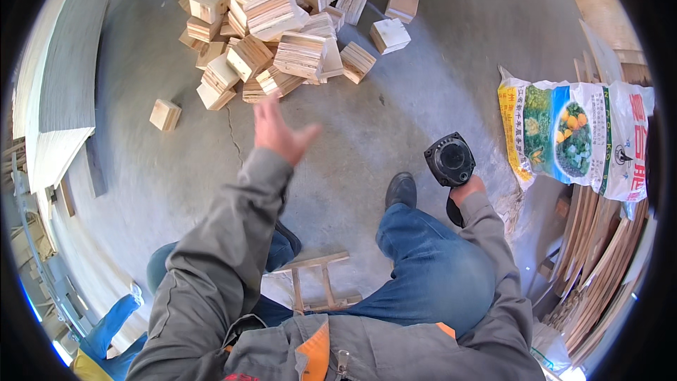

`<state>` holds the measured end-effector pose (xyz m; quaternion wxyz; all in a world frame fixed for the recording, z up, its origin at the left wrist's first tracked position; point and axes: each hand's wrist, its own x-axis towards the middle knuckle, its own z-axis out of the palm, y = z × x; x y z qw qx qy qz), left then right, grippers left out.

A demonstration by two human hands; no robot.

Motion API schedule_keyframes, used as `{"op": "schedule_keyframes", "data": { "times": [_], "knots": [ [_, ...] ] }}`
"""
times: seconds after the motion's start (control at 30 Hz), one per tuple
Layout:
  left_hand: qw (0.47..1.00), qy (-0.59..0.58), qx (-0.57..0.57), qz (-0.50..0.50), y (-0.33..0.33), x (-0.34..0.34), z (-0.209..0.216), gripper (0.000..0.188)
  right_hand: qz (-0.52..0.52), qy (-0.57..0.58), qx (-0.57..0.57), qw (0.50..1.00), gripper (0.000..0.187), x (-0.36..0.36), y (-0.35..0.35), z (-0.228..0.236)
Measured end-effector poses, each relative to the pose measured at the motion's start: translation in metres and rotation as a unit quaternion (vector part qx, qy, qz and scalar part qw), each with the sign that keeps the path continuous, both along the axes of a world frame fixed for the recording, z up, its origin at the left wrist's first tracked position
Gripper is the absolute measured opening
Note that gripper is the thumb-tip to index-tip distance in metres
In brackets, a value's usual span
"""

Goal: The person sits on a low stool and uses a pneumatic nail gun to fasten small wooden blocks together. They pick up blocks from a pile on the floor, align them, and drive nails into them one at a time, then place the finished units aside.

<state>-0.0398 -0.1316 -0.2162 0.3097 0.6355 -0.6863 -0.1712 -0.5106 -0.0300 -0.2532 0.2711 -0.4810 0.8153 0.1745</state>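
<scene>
My left hand [281, 130] reaches forward with its fingers apart and nothing in it. Its fingertips come up to the near edge of a heap of layered plywood blocks [300, 55]; whether they touch a block, I cannot tell. To the right, beyond my knee, my right hand [467, 189] is closed round the handle of a black nail gun [451, 159]. The tool's square, bolted end cap faces up, and its nose is hidden underneath. One loose block [166, 115] lies apart, left of the heap.
A wooden frame [326, 282] stands between my legs. Pale boards [60, 77] are stacked at the left. On the right, a printed white sack [599, 134] lies over thin wood strips [599, 261]. Grey concrete floor [338, 148] stretches between me and the heap.
</scene>
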Motion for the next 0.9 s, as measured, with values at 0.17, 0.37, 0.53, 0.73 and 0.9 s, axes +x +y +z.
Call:
{"op": "schedule_keyframes", "data": {
  "times": [0.17,0.37,0.53,0.73,0.9],
  "knots": [
    [0.978,0.039,0.106,0.172,-0.073,-0.035,0.019,0.114,-0.012,-0.016,-0.009,1.000,0.027,0.006,-0.002,0.008],
    [0.973,0.073,0.103,0.191,-0.094,-0.046,-0.001,0.102,-0.024,-0.016,-0.007,1.000,0.024,0.016,-0.005,0.029],
    [0.861,0.471,0.150,0.121,-0.093,0.006,-0.010,0.065,-0.029,-0.024,0.018,0.999,0.027,0.021,-0.012,0.040],
    [0.667,0.711,0.221,0.025,-0.020,0.014,0.040,0.068,-0.011,-0.029,0.003,1.000,0.029,0.005,-0.001,0.023],
    [0.638,0.722,0.266,0.038,0.010,0.028,0.046,0.077,0.011,-0.032,-0.003,0.999,0.032,0.012,-0.002,0.019]
  ]
}}
